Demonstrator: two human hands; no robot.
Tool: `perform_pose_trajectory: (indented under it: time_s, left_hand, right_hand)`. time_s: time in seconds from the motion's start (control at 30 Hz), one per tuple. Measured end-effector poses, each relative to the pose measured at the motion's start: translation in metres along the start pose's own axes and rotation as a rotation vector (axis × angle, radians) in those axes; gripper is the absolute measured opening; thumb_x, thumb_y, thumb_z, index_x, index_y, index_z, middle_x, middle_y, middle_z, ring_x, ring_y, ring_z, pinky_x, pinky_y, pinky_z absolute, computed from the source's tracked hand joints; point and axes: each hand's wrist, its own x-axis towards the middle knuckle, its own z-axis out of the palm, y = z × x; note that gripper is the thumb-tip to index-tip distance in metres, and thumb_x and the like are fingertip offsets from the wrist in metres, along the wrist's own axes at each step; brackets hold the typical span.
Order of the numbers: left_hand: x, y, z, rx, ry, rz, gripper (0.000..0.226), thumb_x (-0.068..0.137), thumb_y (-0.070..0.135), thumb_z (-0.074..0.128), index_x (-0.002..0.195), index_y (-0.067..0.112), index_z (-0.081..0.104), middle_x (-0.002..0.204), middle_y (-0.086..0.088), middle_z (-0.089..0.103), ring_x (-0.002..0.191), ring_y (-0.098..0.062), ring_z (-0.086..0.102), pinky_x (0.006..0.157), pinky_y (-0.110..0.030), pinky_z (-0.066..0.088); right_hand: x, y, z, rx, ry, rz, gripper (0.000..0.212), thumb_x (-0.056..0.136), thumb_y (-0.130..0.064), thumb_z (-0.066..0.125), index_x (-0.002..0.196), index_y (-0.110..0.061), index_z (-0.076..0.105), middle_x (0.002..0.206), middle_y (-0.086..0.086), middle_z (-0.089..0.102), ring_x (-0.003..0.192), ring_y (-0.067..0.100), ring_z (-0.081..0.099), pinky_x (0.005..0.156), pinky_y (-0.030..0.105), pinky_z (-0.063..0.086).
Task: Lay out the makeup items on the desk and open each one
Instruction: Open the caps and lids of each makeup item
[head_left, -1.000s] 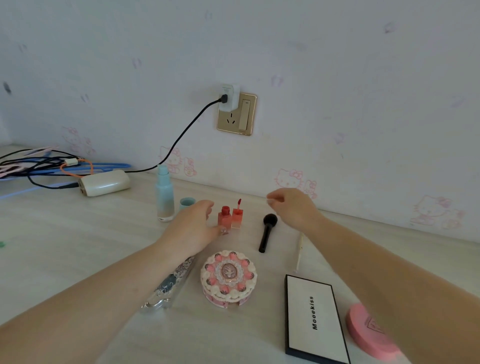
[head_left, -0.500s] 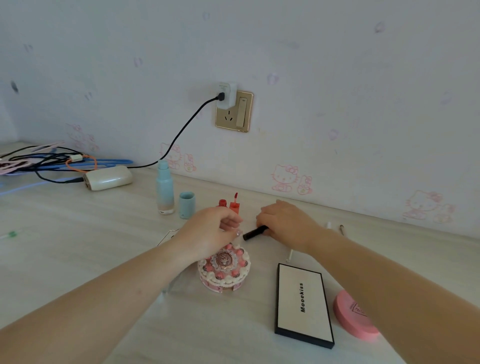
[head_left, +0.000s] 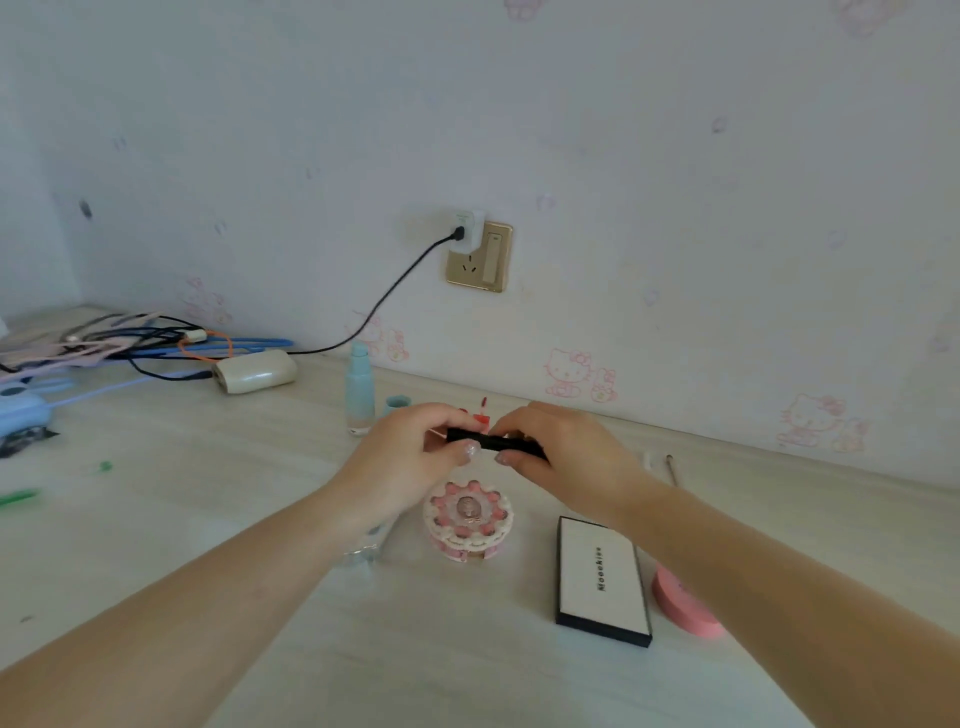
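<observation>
Both hands hold a black tube (head_left: 493, 441) level above the desk. My left hand (head_left: 410, 462) pinches its left end; my right hand (head_left: 566, 457) grips its right part. Below them sits a round pink cake-shaped compact (head_left: 468, 519). A white palette box with a black rim (head_left: 600, 579) lies to its right, and a pink round case (head_left: 680, 605) beside that, partly hidden by my right arm. A light blue bottle (head_left: 359, 389) stands behind, its cap (head_left: 397, 404) next to it. A red lip gloss (head_left: 482, 413) peeks out behind my fingers.
A gold wall socket (head_left: 480, 257) holds a white plug with a black cable running to a white charger (head_left: 255, 370). A tangle of cables (head_left: 130, 345) lies at the far left. Two thin sticks (head_left: 670, 467) rest near the wall. A clear wrapper (head_left: 363, 551) lies under my left forearm.
My right hand picked the black tube up off the desk and raised it. My left hand left the red lip gloss and took hold of the tube's left end.
</observation>
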Motion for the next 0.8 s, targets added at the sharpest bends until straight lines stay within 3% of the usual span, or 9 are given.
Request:
perform_pose_trajectory:
  time_s: [0.07,0.13,0.23,0.3,0.37,0.5,0.63,0.8]
  left_hand:
    - [-0.014,0.001,-0.014,-0.014,0.007,0.020,0.028,0.083,0.010,0.068,0.086,0.038,0.069,0.079,0.008,0.072,0.069,-0.003,0.063,0.068,-0.016,0.045]
    - [-0.032,-0.001,-0.030,0.043,-0.006,0.028,0.028,0.083,0.010,0.068,0.085,0.038,0.067,0.065,0.013,0.064,0.057,0.000,0.053,0.059,-0.013,0.039]
    - [-0.057,-0.012,-0.050,0.142,-0.026,0.035,0.022,0.083,0.010,0.068,0.088,0.031,0.069,0.068,0.011,0.062,0.058,0.002,0.051,0.061,-0.012,0.040]
    - [-0.073,-0.020,-0.063,0.195,-0.014,0.042,0.023,0.082,0.010,0.069,0.087,0.032,0.068,0.073,0.012,0.066,0.065,0.003,0.057,0.065,-0.009,0.042]
    - [-0.088,-0.031,-0.075,0.280,-0.015,0.073,0.027,0.081,0.012,0.070,0.085,0.038,0.066,0.082,0.012,0.068,0.078,0.003,0.060,0.071,-0.010,0.044]
    - [-0.112,-0.061,-0.093,0.417,-0.030,0.118,0.022,0.081,0.014,0.070,0.088,0.034,0.068,0.087,0.010,0.064,0.090,0.001,0.055,0.075,-0.010,0.039]
    - [-0.116,-0.082,-0.100,0.468,0.017,0.120,0.014,0.082,0.015,0.070,0.092,0.024,0.071,0.087,0.018,0.060,0.091,0.002,0.053,0.080,-0.012,0.040]
    - [-0.106,-0.094,-0.097,0.494,0.022,0.076,0.015,0.081,0.019,0.070,0.095,0.022,0.072,0.088,0.014,0.061,0.091,-0.005,0.056,0.083,-0.022,0.043]
  right_hand:
    - [-0.012,-0.020,-0.001,0.172,0.066,0.100,0.021,0.087,-0.027,0.064,0.108,-0.030,0.064,0.093,-0.015,0.063,0.081,-0.003,0.057,0.071,0.004,0.039]
    - [-0.025,-0.039,0.007,0.360,0.132,0.200,0.021,0.084,-0.021,0.068,0.096,-0.037,0.062,0.084,-0.022,0.062,0.074,-0.013,0.056,0.067,-0.002,0.036]
    - [-0.043,-0.063,0.031,0.599,0.123,0.325,0.019,0.081,-0.017,0.071,0.083,-0.035,0.064,0.074,-0.014,0.067,0.066,-0.005,0.059,0.063,0.010,0.041]
    - [-0.049,-0.079,0.050,0.676,0.073,0.358,0.024,0.080,-0.018,0.072,0.083,-0.041,0.065,0.080,-0.007,0.069,0.076,0.012,0.066,0.071,0.026,0.050]
    - [-0.051,-0.092,0.067,0.697,0.051,0.380,0.029,0.078,-0.018,0.072,0.079,-0.045,0.065,0.082,-0.007,0.068,0.076,0.017,0.064,0.072,0.028,0.050]
    - [-0.050,-0.112,0.090,0.731,0.013,0.425,0.027,0.080,-0.016,0.071,0.080,-0.041,0.063,0.084,-0.009,0.066,0.063,0.008,0.055,0.060,0.014,0.042]
    - [-0.041,-0.125,0.099,0.581,-0.007,0.405,0.021,0.083,-0.019,0.067,0.084,-0.039,0.061,0.084,-0.019,0.060,0.069,0.004,0.058,0.072,0.020,0.047]
    - [-0.034,-0.126,0.106,0.389,-0.015,0.442,0.012,0.083,-0.031,0.066,0.090,-0.040,0.061,0.078,-0.023,0.056,0.072,0.001,0.054,0.072,0.021,0.046]
